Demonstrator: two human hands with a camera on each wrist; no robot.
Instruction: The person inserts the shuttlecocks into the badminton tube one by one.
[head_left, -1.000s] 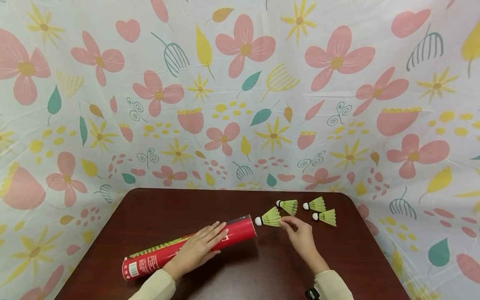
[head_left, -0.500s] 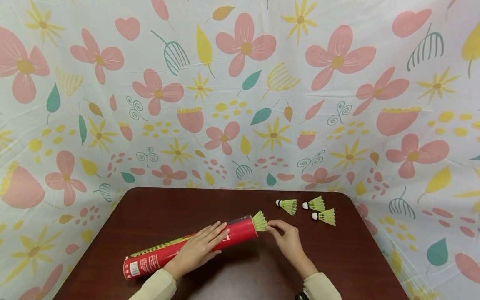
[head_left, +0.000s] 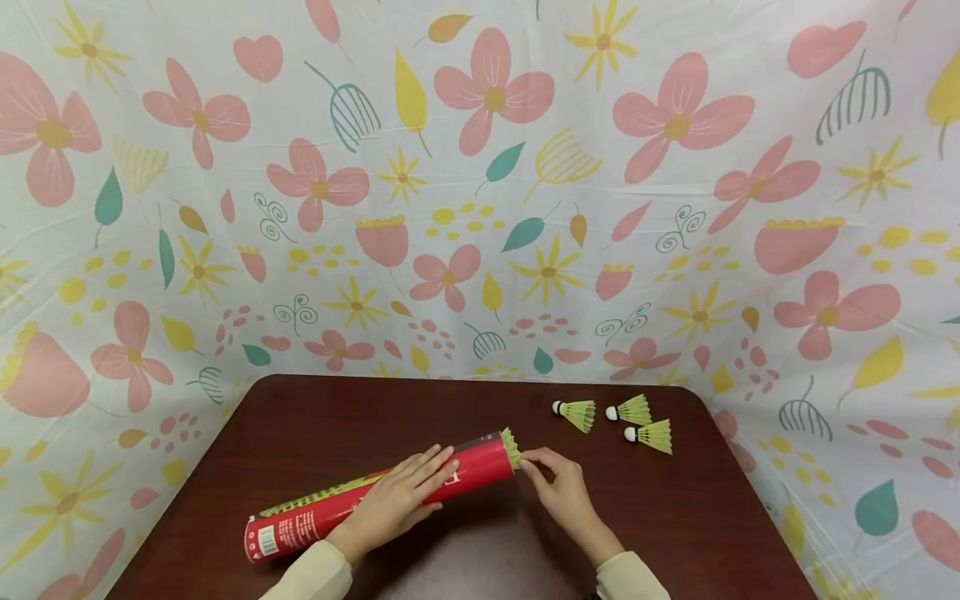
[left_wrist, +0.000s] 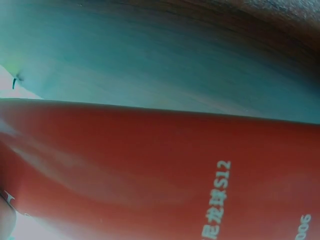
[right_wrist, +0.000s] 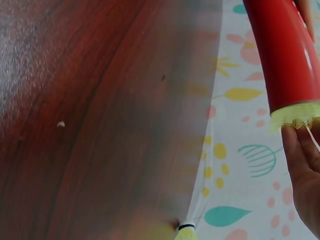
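Observation:
A red shuttlecock tube (head_left: 480, 465) lies slantwise on the table, its mouth toward the right. My left hand (head_left: 397, 500) rests on the tube, fingers stretched along its upper side. In the left wrist view the red tube wall (left_wrist: 125, 160) with white print fills the lower half. At the mouth, my right hand (head_left: 558, 492) pinches the skirt edge of a yellow-green shuttlecock (head_left: 512, 450). Only that skirt's rim shows; the rest is hidden inside the tube. In the right wrist view, fingertips are right at the skirt (right_wrist: 295, 116).
Three more yellow-green shuttlecocks with white heads, one nearest the tube (head_left: 576, 415), lie at the back right of the dark wooden table (head_left: 337, 425). A flower-printed cloth (head_left: 465, 208) hangs behind the table and along its sides.
My right hand has moved left, sliding the shuttlecock head first into the tube until just the skirt's rim shows. The left hand and tube have stayed nearly in place.

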